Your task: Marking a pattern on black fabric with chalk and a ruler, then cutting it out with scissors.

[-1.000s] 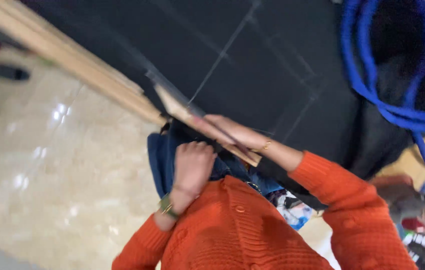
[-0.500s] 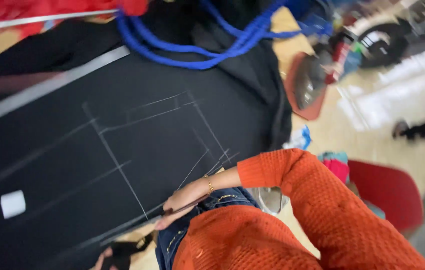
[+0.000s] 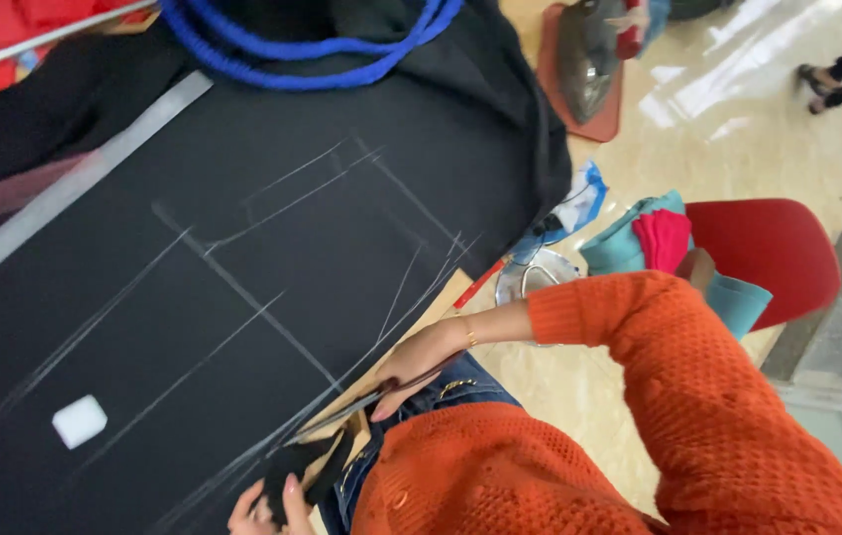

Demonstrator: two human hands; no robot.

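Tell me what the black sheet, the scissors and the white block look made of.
Black sheet: woven cloth, matte, seemingly; it drapes and takes chalk lines. Scissors in the right hand: probably steel, thin grey blades. White block: likely tailor's chalk, dull and powdery-looking.

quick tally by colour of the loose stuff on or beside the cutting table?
Black: 1, black fabric
White: 1, chalk block
Blue: 1, blue cord
Grey metal: 2, scissors in the right hand, iron
Red: 1, chair
Total: 6
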